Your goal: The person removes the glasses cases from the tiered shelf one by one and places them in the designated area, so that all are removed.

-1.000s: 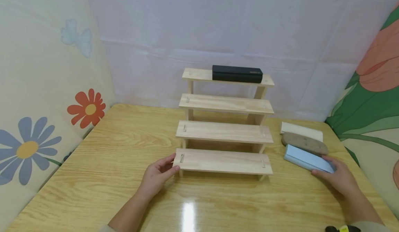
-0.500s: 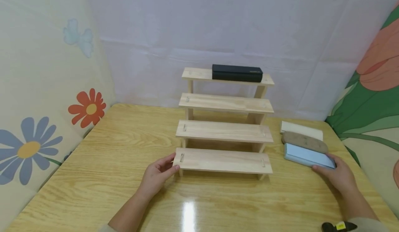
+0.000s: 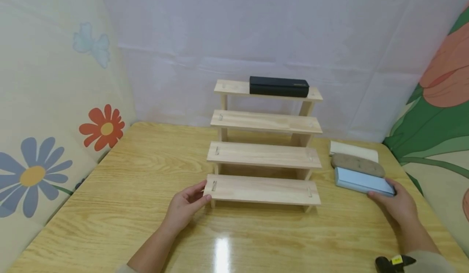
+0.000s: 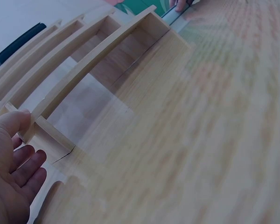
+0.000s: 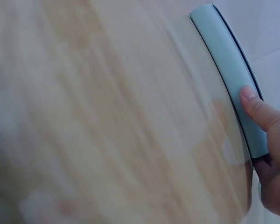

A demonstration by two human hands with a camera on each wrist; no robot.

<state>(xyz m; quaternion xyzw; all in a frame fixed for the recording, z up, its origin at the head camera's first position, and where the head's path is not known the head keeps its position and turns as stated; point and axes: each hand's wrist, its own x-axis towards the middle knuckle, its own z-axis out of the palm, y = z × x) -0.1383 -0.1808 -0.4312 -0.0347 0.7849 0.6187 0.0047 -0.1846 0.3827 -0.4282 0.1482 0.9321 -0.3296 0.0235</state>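
Observation:
A four-step display stand of pale wood [image 3: 261,189] stands mid-table. My left hand [image 3: 185,210] pinches the left end of its lowest shelf, thumb at the front edge; the left wrist view shows the other fingers loosely bent beside the stand's leg. To the right of the stand, my right hand [image 3: 399,208] grips the right end of a light blue glasses case [image 3: 360,179], its thumb on the near side. In the right wrist view the case [image 5: 224,56] lies on the table, its right end partly covered by the hand. A black glasses case [image 3: 278,86] rests on the top shelf.
Behind the blue case lie a grey-brown case [image 3: 355,165] and a white case [image 3: 353,150], side by side. A white cloth backdrop [image 3: 176,85] rises behind the table [image 3: 146,175], with floral panels on both sides. A black wrist device [image 3: 393,263] shows at the right sleeve.
The right hand has pushed the blue case back and turned it, so it lies closer alongside the grey-brown case. The two cases behind it shifted slightly. The left hand stays put.

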